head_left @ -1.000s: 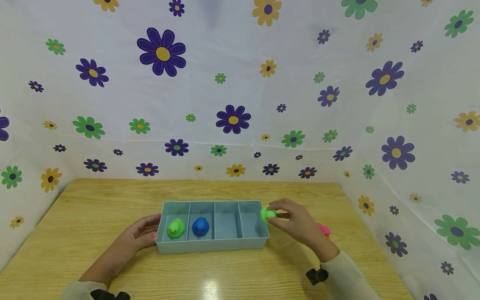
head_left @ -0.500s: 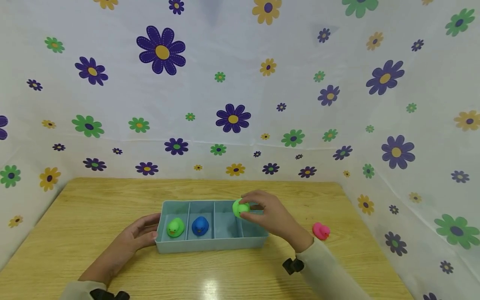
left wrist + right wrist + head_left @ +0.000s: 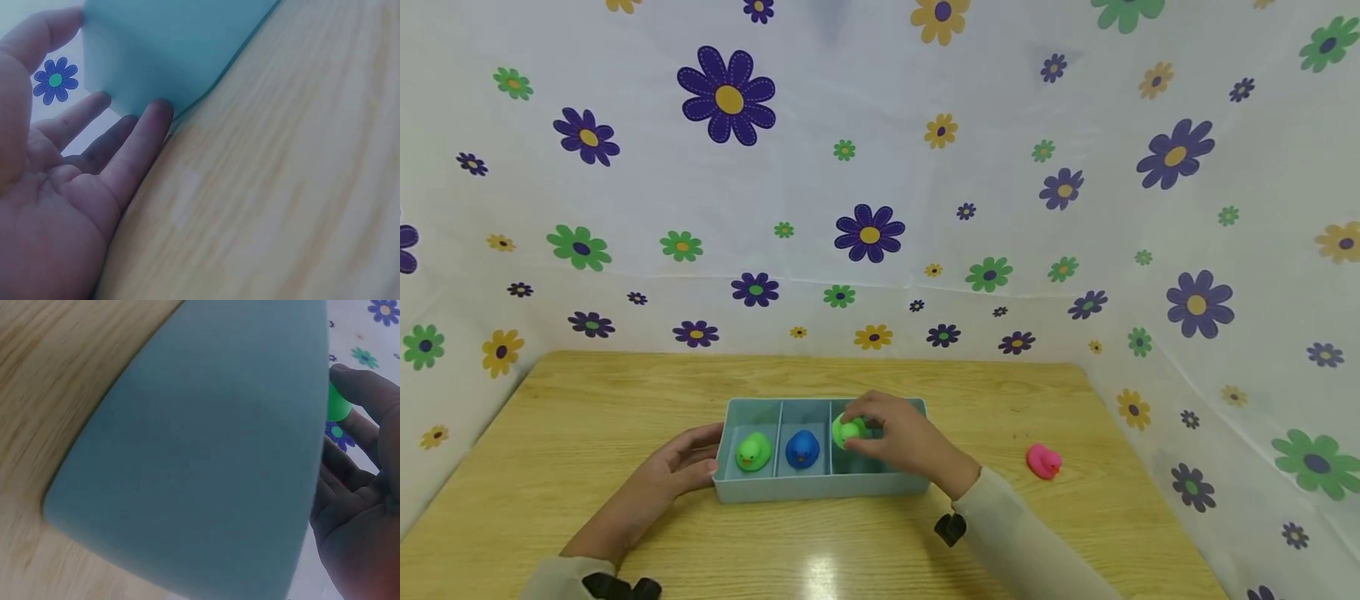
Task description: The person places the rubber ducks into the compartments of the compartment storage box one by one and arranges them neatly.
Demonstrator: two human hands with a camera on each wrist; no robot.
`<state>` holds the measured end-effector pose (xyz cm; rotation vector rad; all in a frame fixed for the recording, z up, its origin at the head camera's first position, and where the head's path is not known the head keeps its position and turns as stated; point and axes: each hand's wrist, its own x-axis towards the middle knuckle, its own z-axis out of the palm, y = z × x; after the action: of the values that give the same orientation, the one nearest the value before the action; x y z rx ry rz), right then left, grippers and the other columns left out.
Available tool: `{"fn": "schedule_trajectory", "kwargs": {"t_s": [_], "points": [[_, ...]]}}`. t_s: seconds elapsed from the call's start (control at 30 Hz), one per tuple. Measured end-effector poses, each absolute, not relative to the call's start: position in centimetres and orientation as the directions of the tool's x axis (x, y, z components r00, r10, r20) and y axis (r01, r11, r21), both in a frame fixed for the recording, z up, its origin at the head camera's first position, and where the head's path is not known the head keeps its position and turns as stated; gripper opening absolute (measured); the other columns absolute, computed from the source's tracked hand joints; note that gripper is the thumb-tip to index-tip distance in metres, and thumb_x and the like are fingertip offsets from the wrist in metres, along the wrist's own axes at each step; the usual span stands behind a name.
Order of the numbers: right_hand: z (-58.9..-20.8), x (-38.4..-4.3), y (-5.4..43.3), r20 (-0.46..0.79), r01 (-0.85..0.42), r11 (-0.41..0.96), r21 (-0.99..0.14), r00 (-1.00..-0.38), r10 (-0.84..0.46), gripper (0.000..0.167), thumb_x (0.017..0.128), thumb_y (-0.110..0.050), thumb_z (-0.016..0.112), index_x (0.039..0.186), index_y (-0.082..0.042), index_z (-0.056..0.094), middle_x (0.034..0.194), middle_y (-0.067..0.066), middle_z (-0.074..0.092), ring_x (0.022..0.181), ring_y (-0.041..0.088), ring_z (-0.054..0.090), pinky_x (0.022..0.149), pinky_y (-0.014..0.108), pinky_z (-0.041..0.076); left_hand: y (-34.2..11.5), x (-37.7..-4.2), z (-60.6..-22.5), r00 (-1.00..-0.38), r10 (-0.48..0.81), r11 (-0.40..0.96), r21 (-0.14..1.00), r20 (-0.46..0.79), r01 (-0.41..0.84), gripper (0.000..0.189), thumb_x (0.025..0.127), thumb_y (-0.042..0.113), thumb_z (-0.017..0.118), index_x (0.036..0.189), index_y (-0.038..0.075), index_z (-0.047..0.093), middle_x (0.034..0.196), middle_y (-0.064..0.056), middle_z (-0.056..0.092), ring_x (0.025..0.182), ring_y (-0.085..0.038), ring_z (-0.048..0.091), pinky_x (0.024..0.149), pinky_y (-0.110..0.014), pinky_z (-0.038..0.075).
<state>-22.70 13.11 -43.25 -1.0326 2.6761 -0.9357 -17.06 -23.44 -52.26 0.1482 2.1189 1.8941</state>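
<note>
Lower middle, the right hand [image 3: 897, 435] pinches a green duck [image 3: 847, 432]; lower left, the left hand [image 3: 667, 472] touches a box [image 3: 820, 488], fingers straight.

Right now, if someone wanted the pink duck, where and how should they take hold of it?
I'd pinch the pink duck across its rounded body, thumb and fingertips on opposite flanks, coming from above. It sits on the table, apart from the tray, with its beak pointing to the picture's right, so the flanks likely offer the surer hold.
</note>
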Motion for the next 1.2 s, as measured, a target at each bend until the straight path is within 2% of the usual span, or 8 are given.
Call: {"fn": "schedule_trajectory", "kwargs": {"t_s": [0.23, 0.33, 0.37, 0.5, 0.57, 0.6, 0.97, 1.2], "points": [[-43.9, -23.1, 12.7, 0.091, -0.63, 0.625, -0.461, -0.734, -0.673, 0.024, 0.095, -0.025, 0.078, 0.117, -0.015, 0.076, 0.125, 0.0, 0.07, 0.115, 0.018, 0.066, 0.097, 0.035, 0.056, -23.8, -17.3, -52.4, -0.95, 0.278, 0.128, 0.985, -0.143, -0.111, 0.064, 0.106, 0.026, 0.062, 0.161, 0.012, 0.032, 0.161, -0.019, 0.039, 0.143, -0.03, 0.046, 0.099, -0.025, 0.052], [-44.2, -23.2, 12.4, 0.1, -0.658, 0.643, -0.391, -0.725, -0.681, 0.024, 0.095, -0.028, 0.077, 0.117, -0.018, 0.076, 0.123, -0.002, 0.07, 0.112, 0.016, 0.067, 0.097, 0.033, 0.056, -23.9, -17.4, -52.4, -0.95, 0.279, 0.126, 0.986, -0.14, -0.109, 0.065, 0.106, 0.026, 0.062, 0.161, 0.012, 0.032, 0.161, -0.019, 0.039, 0.142, -0.027, 0.048, 0.099, -0.025, 0.053], [-44.3, -23.3, 12.3, 0.108, -0.67, 0.645, -0.368, -0.72, -0.686, 0.023, 0.095, -0.028, 0.077, 0.116, -0.018, 0.076, 0.122, -0.003, 0.07, 0.112, 0.015, 0.067, 0.103, 0.035, 0.053, -23.9, -17.5, -52.5, -0.95, 0.279, 0.126, 0.986, -0.139, -0.107, 0.065, 0.106, 0.026, 0.062, 0.161, 0.011, 0.032, 0.161, -0.02, 0.039, 0.14, -0.023, 0.05, 0.099, -0.025, 0.053], [-44.9, -23.7, 12.1, 0.118, -0.703, 0.663, -0.258, -0.704, -0.7, 0.023, 0.093, -0.033, 0.079, 0.113, -0.021, 0.077, 0.116, -0.007, 0.072, 0.11, 0.01, 0.068, 0.124, 0.049, 0.029, -23.9, -17.7, -52.5, -0.946, 0.296, 0.102, 0.989, -0.131, -0.105, 0.064, 0.107, 0.024, 0.06, 0.161, 0.009, 0.031, 0.161, -0.022, 0.038, 0.132, -0.009, 0.055, 0.099, -0.028, 0.054], [-45.1, -23.9, 12.1, 0.108, -0.708, 0.671, -0.22, -0.702, -0.704, 0.024, 0.092, -0.035, 0.08, 0.112, -0.022, 0.077, 0.114, -0.008, 0.073, 0.112, 0.009, 0.068, 0.127, 0.058, 0.013, -23.9, -17.8, -52.5, -0.945, 0.303, 0.092, 0.99, -0.127, -0.104, 0.063, 0.107, 0.023, 0.06, 0.161, 0.008, 0.031, 0.16, -0.022, 0.038, 0.13, -0.006, 0.055, 0.099, -0.03, 0.055], [-45.2, -24.0, 12.1, 0.097, -0.704, 0.678, -0.21, -0.705, -0.702, 0.025, 0.092, -0.036, 0.08, 0.112, -0.022, 0.078, 0.113, -0.009, 0.073, 0.111, 0.009, 0.068, 0.127, 0.059, 0.01, -23.9, -17.9, -52.5, -0.944, 0.305, 0.088, 0.991, -0.127, -0.105, 0.063, 0.107, 0.023, 0.06, 0.161, 0.008, 0.031, 0.16, -0.022, 0.038, 0.13, -0.006, 0.055, 0.099, -0.031, 0.055], [-44.8, -24.8, 11.4, -0.006, -0.654, 0.73, -0.2, -0.744, -0.668, 0.023, 0.097, -0.036, 0.074, 0.114, -0.02, 0.074, 0.115, -0.007, 0.074, 0.114, 0.011, 0.067, 0.126, 0.063, 0.01, -24.1, -18.0, -52.2, -0.942, 0.317, 0.088, 0.992, -0.111, -0.087, 0.064, 0.107, 0.023, 0.06, 0.161, 0.007, 0.029, 0.16, -0.024, 0.037, 0.126, 0.001, 0.056, 0.099, -0.029, 0.055], [-44.8, -24.7, 11.3, -0.053, -0.638, 0.748, -0.182, -0.753, -0.655, 0.025, 0.098, -0.037, 0.072, 0.116, -0.019, 0.072, 0.115, -0.007, 0.073, 0.112, 0.011, 0.066, 0.126, 0.061, 0.011, -24.0, -17.7, -51.8, -0.941, 0.322, 0.079, 0.993, -0.106, -0.085, 0.065, 0.107, 0.023, 0.06, 0.161, 0.005, 0.029, 0.161, -0.026, 0.036, 0.133, -0.009, 0.054, 0.099, -0.029, 0.055]]}}
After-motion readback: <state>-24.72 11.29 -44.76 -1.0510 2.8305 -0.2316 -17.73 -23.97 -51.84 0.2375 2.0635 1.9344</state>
